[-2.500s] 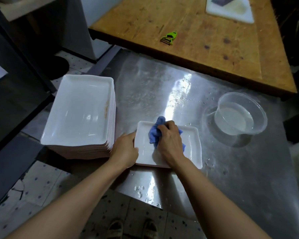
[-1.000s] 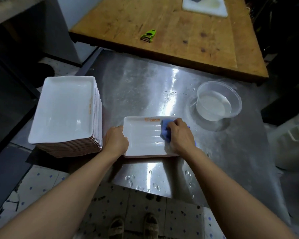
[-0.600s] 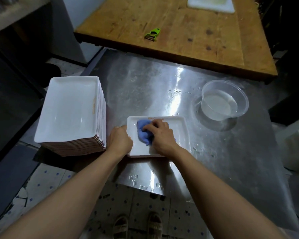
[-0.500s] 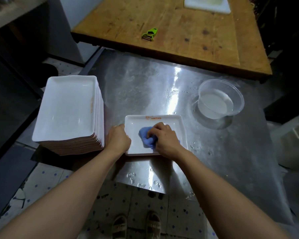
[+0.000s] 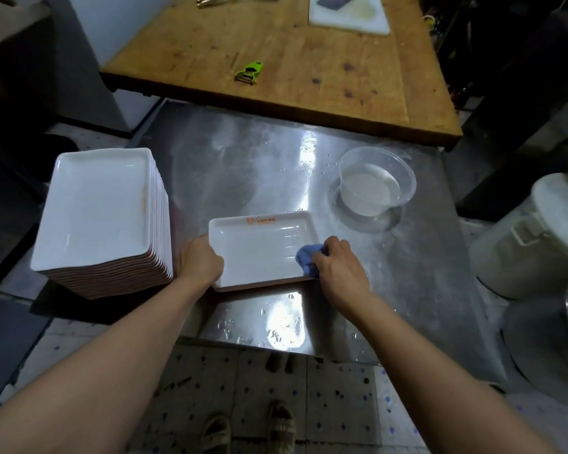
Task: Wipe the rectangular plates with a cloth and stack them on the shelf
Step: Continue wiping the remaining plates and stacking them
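A white rectangular plate [image 5: 259, 249] with an orange mark on its far rim lies flat on the wet steel table [image 5: 259, 172]. My left hand [image 5: 200, 258] grips the plate's near left edge. My right hand [image 5: 340, 267] grips a bunched blue cloth [image 5: 306, 257] and presses it onto the plate's near right corner. To the left stands a tall stack of white rectangular plates [image 5: 101, 208], apart from both hands.
A clear plastic bowl [image 5: 376, 185] with water sits at the table's right. Behind lies a wooden table [image 5: 309, 54] with a green peeler [image 5: 249, 72] and a white cutting board [image 5: 349, 11]. A white bucket [image 5: 535, 234] stands right of the table.
My right hand has swept the cloth from the plate's middle to its near right corner. The left hand stays on the plate's left edge.
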